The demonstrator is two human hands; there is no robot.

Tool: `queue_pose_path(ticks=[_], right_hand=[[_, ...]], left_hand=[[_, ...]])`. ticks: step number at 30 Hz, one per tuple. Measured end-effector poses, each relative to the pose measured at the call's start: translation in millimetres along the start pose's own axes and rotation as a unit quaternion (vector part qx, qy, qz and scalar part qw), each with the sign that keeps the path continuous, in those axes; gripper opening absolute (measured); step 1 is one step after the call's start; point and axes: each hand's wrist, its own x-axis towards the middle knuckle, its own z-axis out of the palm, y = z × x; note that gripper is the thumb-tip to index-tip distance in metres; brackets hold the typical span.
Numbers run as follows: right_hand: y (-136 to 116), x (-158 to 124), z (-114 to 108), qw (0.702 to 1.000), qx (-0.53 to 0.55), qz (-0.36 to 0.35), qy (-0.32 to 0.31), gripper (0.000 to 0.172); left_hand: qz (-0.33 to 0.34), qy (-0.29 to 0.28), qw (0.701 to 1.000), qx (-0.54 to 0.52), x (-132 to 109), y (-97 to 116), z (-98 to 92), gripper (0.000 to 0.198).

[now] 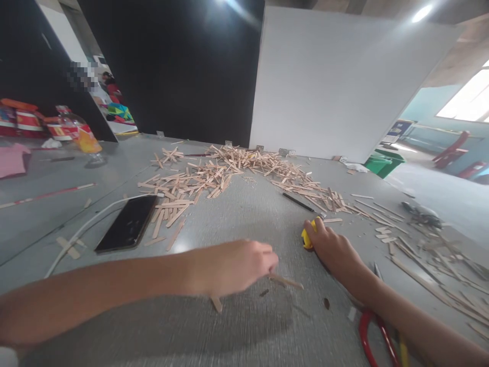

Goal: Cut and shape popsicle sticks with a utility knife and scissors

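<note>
My left hand (248,265) is closed, slightly blurred, above the middle of the grey table. A flat wooden craft stick (288,281) juts out to the right from its fingers. Below the wrist, part of another craft stick (216,304) shows; the rest is covered by the hand. To the right, my right hand (332,244) is wrapped around a yellow tape measure (306,238), whose metal end points away from me. Under my right forearm lies a red-handled tool (365,336), partly hidden. A black pen (298,202) lies just beyond the tape measure.
Piled craft sticks (214,176) spread in an arc across the back. At left are a phone (129,223) with a white cable and a drink bottle (84,133). Thin wood strips (416,262) litter the right side. Black (183,71) and white (336,81) panels stand behind.
</note>
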Motion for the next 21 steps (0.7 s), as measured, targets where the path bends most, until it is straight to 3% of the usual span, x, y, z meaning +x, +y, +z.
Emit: queue_pose_path(ticks=[1, 3, 7, 12, 16, 19, 21], right_hand=[[0, 0, 0, 1.000, 0.000, 0.000, 0.001, 0.036], [0, 0, 0, 1.000, 0.001, 0.000, 0.001, 0.036], [-1, 0, 0, 1.000, 0.006, 0.002, 0.001, 0.033], [0, 0, -2, 1.000, 0.014, 0.005, -0.004, 0.032], [0, 1, -2, 1.000, 0.018, 0.001, -0.011, 0.033], [0, 1, -2, 1.000, 0.022, 0.001, -0.012, 0.033], [0, 1, -1, 1.000, 0.023, 0.002, -0.010, 0.034]], left_hand=[[0.059, -0.028, 0.996, 0.059, -1, 7, 5.6, 0.018], [0.103, -0.051, 0.985, 0.126, -2, 15, 15.1, 0.020], [0.111, -0.051, 0.979, 0.166, -2, 14, 23.9, 0.025], [-0.013, -0.005, 0.979, 0.203, 5, -15, 22.5, 0.028], [-0.117, 0.041, 0.973, 0.196, 11, -61, 16.1, 0.025], [-0.203, 0.059, 0.960, 0.183, 10, -98, 6.7, 0.008], [-0.256, 0.071, 0.948, 0.176, 7, -119, -1.7, 0.024]])
